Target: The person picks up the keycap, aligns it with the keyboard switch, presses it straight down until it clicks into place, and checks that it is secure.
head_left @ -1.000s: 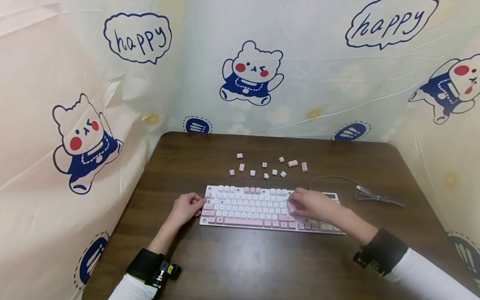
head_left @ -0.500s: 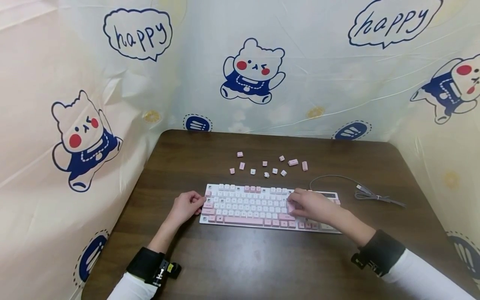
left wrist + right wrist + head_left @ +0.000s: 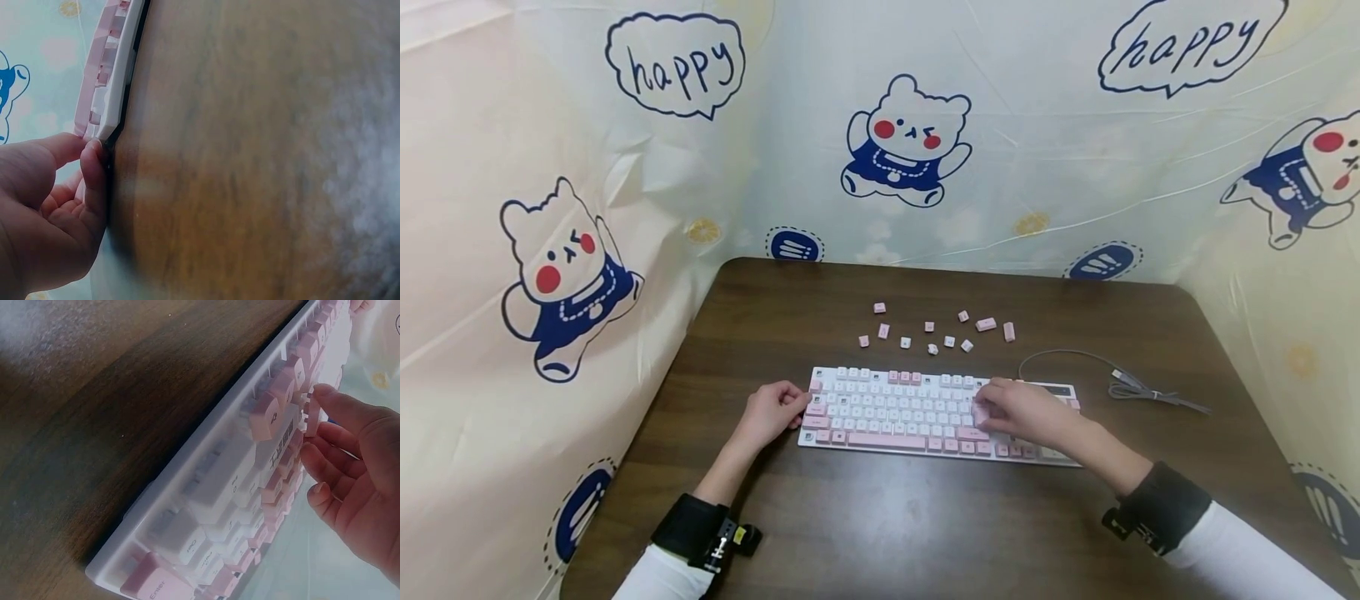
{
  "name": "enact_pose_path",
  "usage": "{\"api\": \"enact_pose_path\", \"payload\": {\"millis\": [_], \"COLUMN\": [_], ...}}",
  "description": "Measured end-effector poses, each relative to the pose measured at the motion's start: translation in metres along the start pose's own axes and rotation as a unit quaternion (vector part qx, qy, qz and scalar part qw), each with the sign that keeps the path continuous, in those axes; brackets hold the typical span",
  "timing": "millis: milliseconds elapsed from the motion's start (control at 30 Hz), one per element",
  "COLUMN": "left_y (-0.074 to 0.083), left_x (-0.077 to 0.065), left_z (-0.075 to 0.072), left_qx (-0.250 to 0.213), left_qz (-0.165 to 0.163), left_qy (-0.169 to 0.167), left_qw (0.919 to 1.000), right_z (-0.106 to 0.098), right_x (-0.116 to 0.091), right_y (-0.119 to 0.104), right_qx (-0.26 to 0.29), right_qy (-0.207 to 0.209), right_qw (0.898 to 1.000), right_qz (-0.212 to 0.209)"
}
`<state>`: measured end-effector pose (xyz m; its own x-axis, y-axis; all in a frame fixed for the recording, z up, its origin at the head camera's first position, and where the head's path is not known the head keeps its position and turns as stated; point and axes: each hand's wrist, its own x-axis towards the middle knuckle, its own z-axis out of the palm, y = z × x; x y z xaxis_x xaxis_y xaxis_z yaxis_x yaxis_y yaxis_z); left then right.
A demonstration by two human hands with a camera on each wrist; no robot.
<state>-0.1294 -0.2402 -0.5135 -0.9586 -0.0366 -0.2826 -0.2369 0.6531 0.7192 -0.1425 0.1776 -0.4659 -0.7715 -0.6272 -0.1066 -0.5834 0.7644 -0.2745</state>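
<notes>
The brown table (image 3: 910, 525) bears a keyboard (image 3: 910, 414), keycaps (image 3: 986, 324) — and cable (image 3: 1137, 390).

White keyboard (image 3: 904, 412) (partly pink) on table (image 3: 880, 525)

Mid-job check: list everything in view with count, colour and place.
Keyboard: one, white and pink, on table
Loose keycaps: about eleven, pink and white, beyond keyboard
Cable: one, grey, by keyboard's far right corner
Table: one, brown, under keyboard
Printed cloth: count unclear, pale and blue, around table
Sleeves: two, white, bottom of head view
Wristbands: two, black, beside sleeves
Left grip: one, bare, pinching keyboard's left edge
Right grip: one, bare, pinching pink key, keyboard's right half
</notes>
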Motion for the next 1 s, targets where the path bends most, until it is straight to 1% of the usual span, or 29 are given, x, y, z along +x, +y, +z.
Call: {"api": "enact_pose_path", "payload": {"millis": [200, 333, 567, 833, 1000], "left_y": [-0.0003, -0.0008, -0.0015, -0.0013, -0.0016], "left_x": [-0.0001, 0.0003, 0.0002, 0.0017, 0.0008], "left_z": [-0.0001, 0.0002, 0.0006, 0.0005, 0.0010], "left_qx": [0.000, -0.003, -0.003, 0.006, 0.005], "left_qz": [0.000, -0.001, 0.001, 0.006, 0.001], "left_qy": [0.003, 0.003, 0.001, 0.010, 0.005], "left_qw": [1.0000, 1.0000, 1.0000, 0.9999, 1.0000], "right_z": [0.0008, 0.0007, -0.0009, -0.0040, -0.0031], "right_x": [0.0007, 0.0014, 0.0016, 0.0026, 0.0005], "right_y": [0.0003, 0.0004, -0.0002, 0.0014, 0.0061], "right_qx": [-0.009, -0.012, 0.001, 0.017, 0.032], "right_qy": [0.010, 0.009, -0.004, -0.005, -0.013], "right_qw": [1.000, 1.000, 1.000, 1.000, 0.999], "right_qz": [-0.012, -0.013, -0.012, -0.004, -0.017]}}
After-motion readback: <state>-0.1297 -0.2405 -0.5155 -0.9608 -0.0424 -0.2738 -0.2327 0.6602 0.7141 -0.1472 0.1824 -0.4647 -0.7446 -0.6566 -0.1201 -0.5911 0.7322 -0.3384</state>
